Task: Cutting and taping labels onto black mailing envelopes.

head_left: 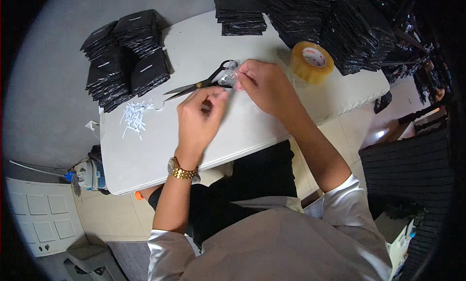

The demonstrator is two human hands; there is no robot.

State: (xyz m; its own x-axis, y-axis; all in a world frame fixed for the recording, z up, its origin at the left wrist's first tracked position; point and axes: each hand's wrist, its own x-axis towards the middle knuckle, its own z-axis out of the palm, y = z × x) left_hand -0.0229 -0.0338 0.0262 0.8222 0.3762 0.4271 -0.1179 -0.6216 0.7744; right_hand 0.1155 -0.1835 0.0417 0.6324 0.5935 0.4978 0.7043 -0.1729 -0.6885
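My right hand [266,85] is closed in a pinch on a crumpled piece of clear plastic film [227,78], which hangs over the scissors' handles. My left hand [198,117] is just left of it and nearer to me, with a gold watch on the wrist. Its fingers are curled, thumb near forefinger; the tips are blurred, so anything between them cannot be made out. Under and beyond the hands, black-handled scissors [200,85] lie on the white table [252,120], blades pointing left. Right of my right hand is a wide yellowish roll of tape [324,73].
A heap of small white strips [136,116] lies on the left of the table. Behind it are stacks of folded black plastic bags [109,67], some with a white strip on top. More black bags [310,18] are piled along the far and right edges.
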